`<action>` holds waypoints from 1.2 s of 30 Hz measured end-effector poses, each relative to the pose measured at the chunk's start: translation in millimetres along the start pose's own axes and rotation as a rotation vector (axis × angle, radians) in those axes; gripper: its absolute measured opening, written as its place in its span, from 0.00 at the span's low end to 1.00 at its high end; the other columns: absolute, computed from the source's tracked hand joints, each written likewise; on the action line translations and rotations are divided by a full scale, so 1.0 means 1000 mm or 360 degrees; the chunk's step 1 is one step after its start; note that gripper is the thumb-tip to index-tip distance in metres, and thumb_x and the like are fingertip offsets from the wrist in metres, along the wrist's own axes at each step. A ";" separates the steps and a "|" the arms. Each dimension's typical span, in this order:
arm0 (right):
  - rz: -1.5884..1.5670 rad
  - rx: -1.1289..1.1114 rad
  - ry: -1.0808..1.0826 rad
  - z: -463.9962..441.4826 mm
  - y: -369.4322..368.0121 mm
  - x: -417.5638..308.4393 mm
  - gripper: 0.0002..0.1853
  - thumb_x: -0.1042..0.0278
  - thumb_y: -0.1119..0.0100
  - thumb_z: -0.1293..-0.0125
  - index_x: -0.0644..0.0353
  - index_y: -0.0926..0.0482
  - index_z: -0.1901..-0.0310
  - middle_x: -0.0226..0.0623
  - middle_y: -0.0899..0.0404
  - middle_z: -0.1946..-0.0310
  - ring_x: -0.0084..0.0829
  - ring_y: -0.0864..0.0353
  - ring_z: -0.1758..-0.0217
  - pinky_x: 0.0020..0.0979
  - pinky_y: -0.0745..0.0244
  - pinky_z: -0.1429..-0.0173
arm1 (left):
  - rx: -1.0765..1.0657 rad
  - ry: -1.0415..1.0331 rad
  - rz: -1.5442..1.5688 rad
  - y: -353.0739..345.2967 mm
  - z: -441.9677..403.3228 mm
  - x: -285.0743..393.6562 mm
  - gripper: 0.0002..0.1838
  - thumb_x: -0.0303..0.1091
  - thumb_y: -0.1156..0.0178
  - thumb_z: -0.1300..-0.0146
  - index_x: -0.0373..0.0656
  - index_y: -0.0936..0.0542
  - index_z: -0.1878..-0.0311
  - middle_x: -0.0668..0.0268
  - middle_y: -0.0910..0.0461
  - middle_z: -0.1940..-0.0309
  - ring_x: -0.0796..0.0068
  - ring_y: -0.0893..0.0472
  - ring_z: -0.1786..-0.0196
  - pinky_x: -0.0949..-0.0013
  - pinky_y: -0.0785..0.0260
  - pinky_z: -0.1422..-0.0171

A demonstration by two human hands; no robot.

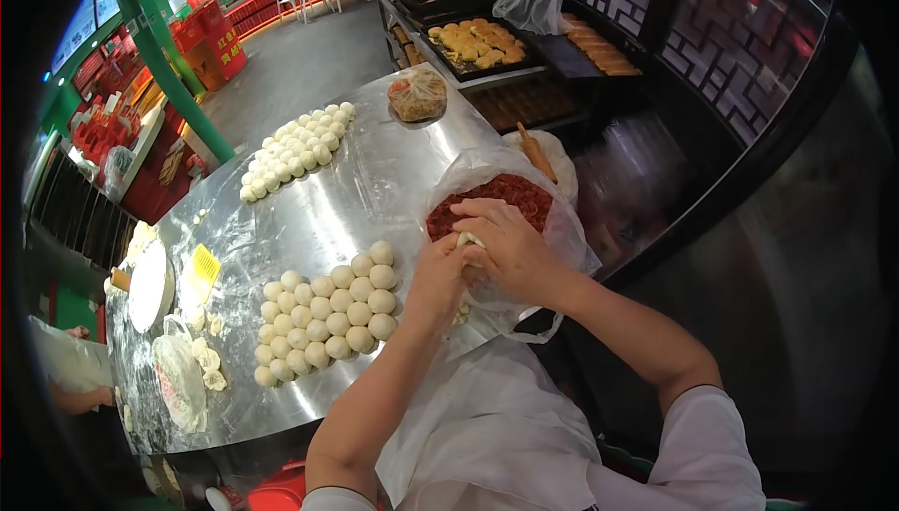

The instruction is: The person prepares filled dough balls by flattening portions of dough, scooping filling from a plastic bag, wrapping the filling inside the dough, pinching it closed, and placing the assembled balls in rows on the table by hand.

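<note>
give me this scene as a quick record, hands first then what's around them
left hand: gripping a small white dough piece
right hand: curled over the same piece
by the hands: coarse red filling in a translucent plastic bag
surface: shiny metal table
dough: near group of round white balls; far group of similar balls
tools: yellow plastic scraper; brown wooden rolling pin

Left hand (438,272): we curl its fingers.
Right hand (510,237): fingers bent, beside our left.
Forearms (623,328): both extended forward.
</note>
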State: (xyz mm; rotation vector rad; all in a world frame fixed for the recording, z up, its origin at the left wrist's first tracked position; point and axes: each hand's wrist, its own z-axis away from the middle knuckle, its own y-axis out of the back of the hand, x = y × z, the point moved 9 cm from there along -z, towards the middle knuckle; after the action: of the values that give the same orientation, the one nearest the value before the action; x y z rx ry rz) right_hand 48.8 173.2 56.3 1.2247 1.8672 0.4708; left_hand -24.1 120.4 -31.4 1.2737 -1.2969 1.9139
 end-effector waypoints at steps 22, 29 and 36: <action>-0.0455 -0.0543 -0.0405 -0.021 -0.086 -0.048 0.15 0.56 0.43 0.24 0.62 0.24 0.52 0.43 0.22 0.61 0.42 0.20 0.59 0.38 0.27 0.55 | 0.0189 0.0016 -0.0079 0.093 0.093 0.036 0.37 0.57 0.66 0.17 0.27 0.24 0.40 0.53 0.16 0.50 0.60 0.18 0.44 0.62 0.31 0.31; -0.0735 0.0289 -0.0029 -0.038 -0.126 -0.097 0.27 0.53 0.49 0.20 0.67 0.32 0.30 0.48 0.26 0.42 0.41 0.25 0.43 0.37 0.31 0.36 | 0.0594 -0.0604 0.0523 0.090 0.112 0.040 0.35 0.55 0.67 0.16 0.34 0.37 0.24 0.60 0.33 0.27 0.68 0.33 0.26 0.62 0.40 0.23; -0.0527 -0.0133 -0.0210 -0.005 -0.154 -0.046 0.27 0.62 0.39 0.30 0.67 0.30 0.34 0.54 0.29 0.35 0.54 0.32 0.30 0.47 0.36 0.29 | 0.0714 -0.0175 -0.0128 0.163 0.097 0.029 0.27 0.49 0.55 0.18 0.35 0.28 0.32 0.65 0.19 0.63 0.74 0.19 0.63 0.67 0.25 0.55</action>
State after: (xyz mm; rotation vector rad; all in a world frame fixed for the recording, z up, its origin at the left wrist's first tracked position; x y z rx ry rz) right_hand -34.7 63.3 -26.4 0.8485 1.8704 0.2765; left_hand -125.5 -38.9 -65.9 1.6387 -0.8722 2.1776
